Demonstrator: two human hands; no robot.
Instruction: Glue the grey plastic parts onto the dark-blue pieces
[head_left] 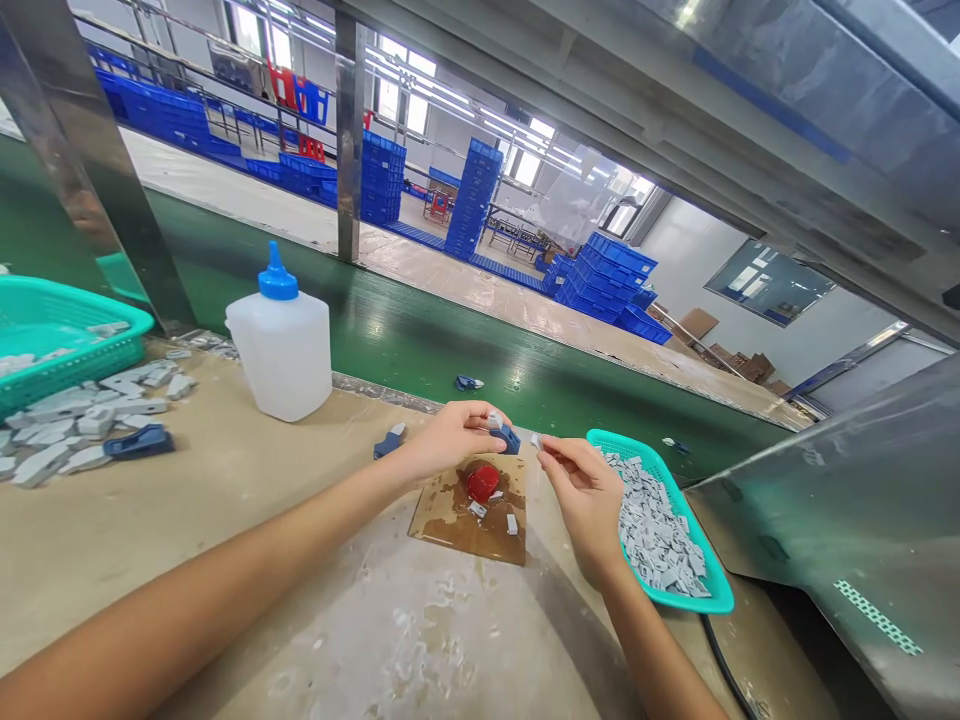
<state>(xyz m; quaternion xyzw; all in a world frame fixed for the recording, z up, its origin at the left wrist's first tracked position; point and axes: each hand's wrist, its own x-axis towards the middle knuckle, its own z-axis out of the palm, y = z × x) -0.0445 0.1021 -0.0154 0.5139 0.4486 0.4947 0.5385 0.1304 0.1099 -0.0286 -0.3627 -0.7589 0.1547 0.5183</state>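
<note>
My left hand [457,438] grips a dark blue plastic part [507,438] with a light grey piece at its top. Just to its right, my right hand [585,490] pinches a small light grey plastic piece [535,441] between thumb and fingertips; the two parts are close but apart. Below them lies a brown square board [450,520], wet in patches, bearing a red cap [482,483] and a few small grey pieces. Another blue-and-grey part [389,441] rests on the table beside my left wrist. A teal basket [716,590] full of small grey pieces stands beside my right hand.
A white squeeze bottle [281,350] with a blue nozzle stands at the back left. Grey parts [82,420] are heaped by another teal basket [127,345]. Behind runs a green conveyor belt [390,330] carrying blue-and-grey parts. A metal panel [847,500] slopes at the right.
</note>
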